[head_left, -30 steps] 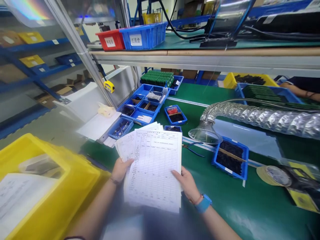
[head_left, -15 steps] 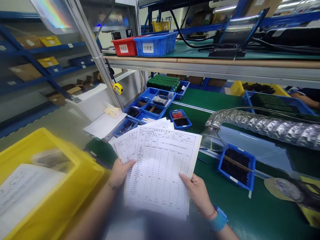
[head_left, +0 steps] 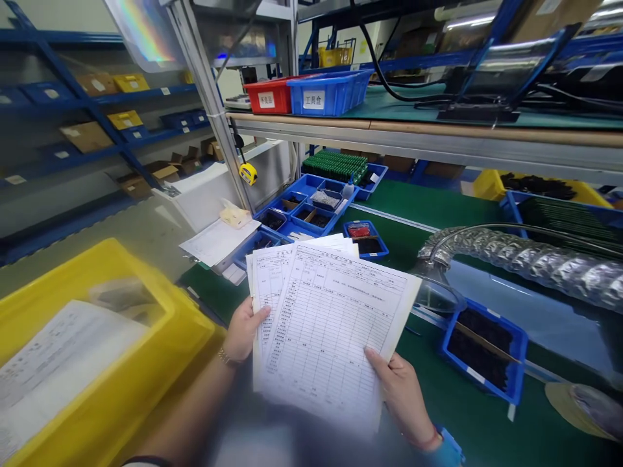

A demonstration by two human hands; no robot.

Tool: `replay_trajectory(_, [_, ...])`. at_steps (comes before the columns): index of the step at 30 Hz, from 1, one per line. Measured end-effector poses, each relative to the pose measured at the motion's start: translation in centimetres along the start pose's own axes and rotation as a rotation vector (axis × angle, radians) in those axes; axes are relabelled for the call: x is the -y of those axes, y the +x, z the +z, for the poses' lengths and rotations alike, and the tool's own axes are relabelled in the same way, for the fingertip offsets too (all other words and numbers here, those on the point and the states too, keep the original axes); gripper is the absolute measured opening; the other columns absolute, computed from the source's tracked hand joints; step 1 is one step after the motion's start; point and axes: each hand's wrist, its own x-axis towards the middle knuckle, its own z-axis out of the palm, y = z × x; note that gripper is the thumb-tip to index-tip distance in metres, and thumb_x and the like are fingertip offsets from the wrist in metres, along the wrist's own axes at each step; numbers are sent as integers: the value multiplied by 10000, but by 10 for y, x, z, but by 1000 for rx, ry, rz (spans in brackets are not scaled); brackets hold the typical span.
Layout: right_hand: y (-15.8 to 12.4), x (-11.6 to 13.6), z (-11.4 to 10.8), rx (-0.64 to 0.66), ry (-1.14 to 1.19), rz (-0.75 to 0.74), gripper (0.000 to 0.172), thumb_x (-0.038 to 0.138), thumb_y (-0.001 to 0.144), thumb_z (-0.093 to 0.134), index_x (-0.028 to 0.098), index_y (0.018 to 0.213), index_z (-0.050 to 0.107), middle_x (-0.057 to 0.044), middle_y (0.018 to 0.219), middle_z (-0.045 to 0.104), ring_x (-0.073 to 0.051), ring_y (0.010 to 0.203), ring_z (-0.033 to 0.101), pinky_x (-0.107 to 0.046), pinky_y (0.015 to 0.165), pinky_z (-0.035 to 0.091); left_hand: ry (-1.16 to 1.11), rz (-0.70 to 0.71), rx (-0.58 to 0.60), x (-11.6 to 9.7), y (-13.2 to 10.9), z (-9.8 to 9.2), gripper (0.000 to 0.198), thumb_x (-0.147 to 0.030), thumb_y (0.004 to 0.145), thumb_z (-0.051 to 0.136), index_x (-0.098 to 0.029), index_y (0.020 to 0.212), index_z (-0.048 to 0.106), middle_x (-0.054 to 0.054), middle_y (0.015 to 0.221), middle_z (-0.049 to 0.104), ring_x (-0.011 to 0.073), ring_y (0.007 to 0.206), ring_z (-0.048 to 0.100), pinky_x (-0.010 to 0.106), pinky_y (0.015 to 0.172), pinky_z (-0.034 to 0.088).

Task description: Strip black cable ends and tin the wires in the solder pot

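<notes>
Stacked white paper forms (head_left: 326, 331) were pinched between the fingers (head_left: 257, 314) of the left hand (head_left: 243, 334) and the right hand (head_left: 402, 395), above the green surface (head_left: 487, 431). Their fine print was unreadable, and they partly hid a blue plastic tray (head_left: 256, 250).

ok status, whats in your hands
Left hand and right hand both on printed form sheets, fanned, held up. Yellow plastic bin left, blue tray right, neither blocking.
</notes>
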Motion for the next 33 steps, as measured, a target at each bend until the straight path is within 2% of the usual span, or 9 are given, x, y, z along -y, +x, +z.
replay_trajectory(9, [0, 2, -5, 12, -64, -14, 363, 388, 707, 609, 163, 992, 635, -70, 1033, 634, -282, 1009, 541, -392, 848, 472, -61, 50, -56, -4, 2, 4, 386, -208, 638, 683, -141, 985, 526, 102, 955, 659, 269, 845, 617, 431, 729, 512])
replay_trajectory(14, [-1, 4, -3, 20, -59, 27, 413, 400, 723, 586, 153, 1054, 604, -80, 1063, 618, -283, 1020, 533, -423, 920, 408, -14, 99, -82, -5, 3, 6, 426, -200, 645, 678, -124, 1027, 507, 133, 1012, 631, 285, 856, 611, 446, 707, 518])
replay_trajectory(22, [1, 0, -5, -22, -21, 41, 426, 381, 685, 632, 187, 1063, 596, -57, 1093, 603, -273, 1102, 469, -352, 875, 460, -29, 157, -83, -11, 3, 12, 436, -162, 650, 672, -138, 1045, 489, 124, 1044, 619, 282, 893, 600, 460, 737, 510])
replay_trajectory(27, [1, 3, 0, -80, 29, 74, 455, 401, 639, 663, 158, 1021, 621, -77, 1054, 622, -296, 1122, 441, -368, 881, 457, -4, 176, -120, -13, 3, 15, 463, -158, 634, 684, -158, 1053, 486, 108, 1037, 624, 284, 908, 594, 463, 738, 511])
replay_trajectory(33, [-1, 5, 2, -92, 57, 88, 472, 396, 621, 676, 152, 1021, 620, -83, 1053, 622, -301, 1081, 481, -393, 889, 447, 7, 184, -128, -13, 4, 17, 478, -172, 618, 695, -160, 1048, 487, 105, 1023, 630, 282, 902, 597, 453, 730, 513])
